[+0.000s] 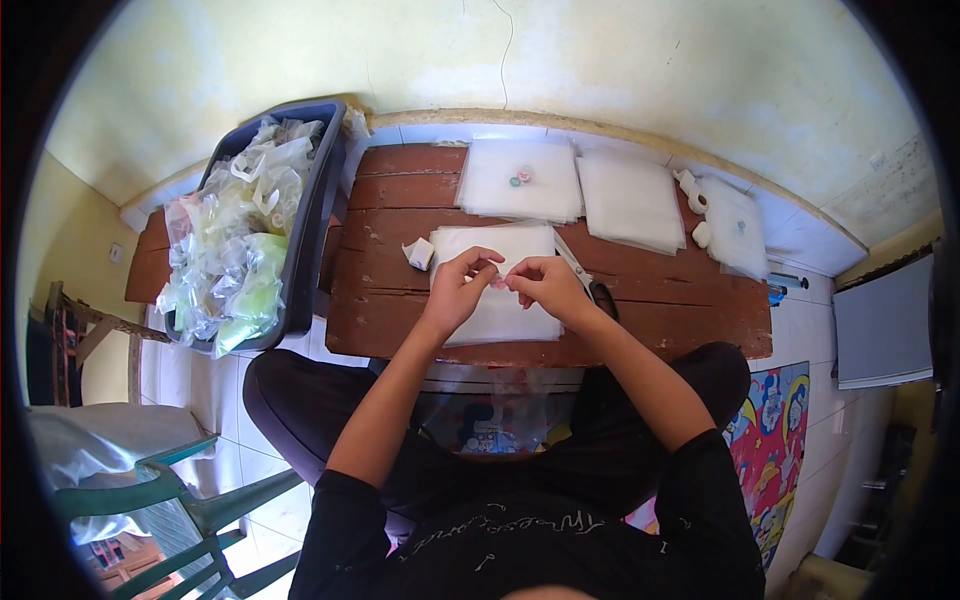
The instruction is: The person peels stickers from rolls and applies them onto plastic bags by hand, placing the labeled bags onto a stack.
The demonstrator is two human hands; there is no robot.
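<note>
My left hand [462, 287] and my right hand [550, 288] meet over a stack of clear plastic sheets [490, 325] on the brown wooden table. Between their fingertips is a small pinkish thing [498, 284], too small to make out. Both hands have thumb and forefinger pinched near it. Left of the stack lies a small white box [419, 253]. Scissors [601, 294] with dark handles lie by its right edge, partly behind my right forearm.
Further back are more plastic stacks [630, 205], one with small round pieces [521, 176] on top. White rolls [693, 195] lie at the right. A dark bin [327, 165] full of plastic bags stands left, with a green chair [170, 480] nearer.
</note>
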